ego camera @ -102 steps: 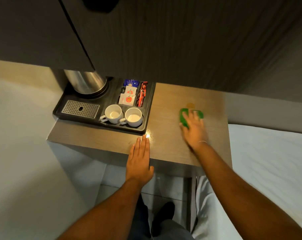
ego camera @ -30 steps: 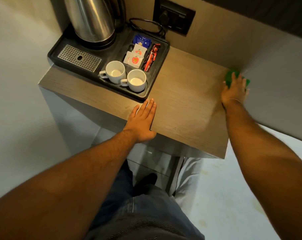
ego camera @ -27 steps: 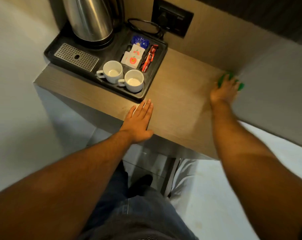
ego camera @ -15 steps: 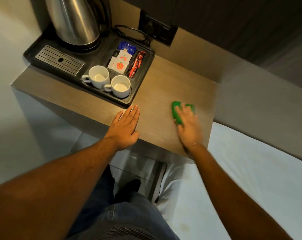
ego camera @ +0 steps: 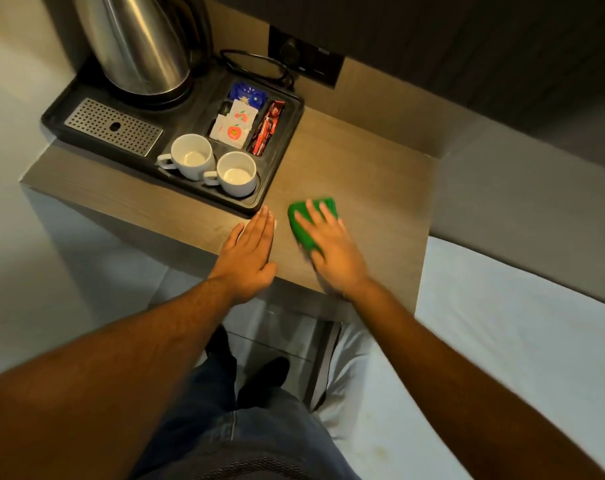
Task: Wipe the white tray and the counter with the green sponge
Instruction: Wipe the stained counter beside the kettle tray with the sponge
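Since 0.5 s ago, the green sponge slid beside the left hand.

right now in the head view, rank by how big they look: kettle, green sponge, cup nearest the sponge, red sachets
1. kettle, though partly cut off by the frame
2. cup nearest the sponge
3. green sponge, partly hidden under the right hand, so its rank against the cup is unsure
4. red sachets
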`<state>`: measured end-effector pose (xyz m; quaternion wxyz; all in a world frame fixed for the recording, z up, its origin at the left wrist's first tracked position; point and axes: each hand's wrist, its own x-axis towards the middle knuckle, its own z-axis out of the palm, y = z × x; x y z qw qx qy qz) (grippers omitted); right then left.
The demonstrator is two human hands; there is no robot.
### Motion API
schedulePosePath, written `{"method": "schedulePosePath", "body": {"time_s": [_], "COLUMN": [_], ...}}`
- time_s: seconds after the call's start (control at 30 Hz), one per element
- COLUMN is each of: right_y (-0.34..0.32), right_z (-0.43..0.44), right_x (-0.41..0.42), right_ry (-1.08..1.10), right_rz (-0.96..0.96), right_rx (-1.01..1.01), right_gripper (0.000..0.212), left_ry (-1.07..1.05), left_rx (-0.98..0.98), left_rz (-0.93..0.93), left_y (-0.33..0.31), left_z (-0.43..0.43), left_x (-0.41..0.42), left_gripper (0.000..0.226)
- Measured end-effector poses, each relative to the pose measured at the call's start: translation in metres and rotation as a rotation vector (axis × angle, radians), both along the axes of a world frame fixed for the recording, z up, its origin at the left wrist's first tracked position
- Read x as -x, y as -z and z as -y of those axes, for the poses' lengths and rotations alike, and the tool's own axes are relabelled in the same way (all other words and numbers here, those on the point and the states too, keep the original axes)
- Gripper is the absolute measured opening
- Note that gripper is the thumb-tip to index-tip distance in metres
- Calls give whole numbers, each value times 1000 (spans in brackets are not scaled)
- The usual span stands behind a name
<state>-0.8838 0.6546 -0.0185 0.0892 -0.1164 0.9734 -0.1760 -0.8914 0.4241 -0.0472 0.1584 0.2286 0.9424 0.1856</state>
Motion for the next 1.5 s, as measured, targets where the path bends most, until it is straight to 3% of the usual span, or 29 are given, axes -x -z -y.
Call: {"method": "schedulePosePath", "body": {"time_s": [0.1, 0.2, 0.3, 0.43, 0.53, 0.7, 0.9, 1.13, 1.33, 1.5], "right_y": [12, 3, -7, -12, -7, 4, 3, -1, -26, -48], "right_z": [-40, -98, -126, -118, -69, 53, 125, 204, 291, 380], "right_x": [-72, -99, -79, 1, 18, -59, -86, -72, -69, -124], "right_ry": [41, 291, 548, 649, 526, 242, -39, -237, -322, -492], "right_rz": [19, 37, 12, -40, -64, -23, 46, 72, 274, 283], "right_rx": [-64, -132, -128, -113, -132, 32, 88, 311, 427, 391], "right_gripper": [77, 72, 60, 59, 62, 83, 74, 63, 63, 59], "left_ry": [-2, 14, 10, 5, -33, -203, -240, -596, -816, -1013], "left_rx": [7, 18, 21, -8, -76, -283, -316, -40, 270, 224], "left_rz": [4, 0, -12, 14, 46, 52, 44, -134, 39, 107], "left_y": [0, 2, 3, -1, -8, -18, -26, -47, -66, -74], "left_z": [1, 1, 2, 2, 3, -2, 36, 131, 205, 269], "left_x": [1, 1, 0, 0, -2, -11, -34, -86, -152, -235], "left_gripper": [92, 92, 92, 90, 85, 70, 68, 67, 68, 68]}}
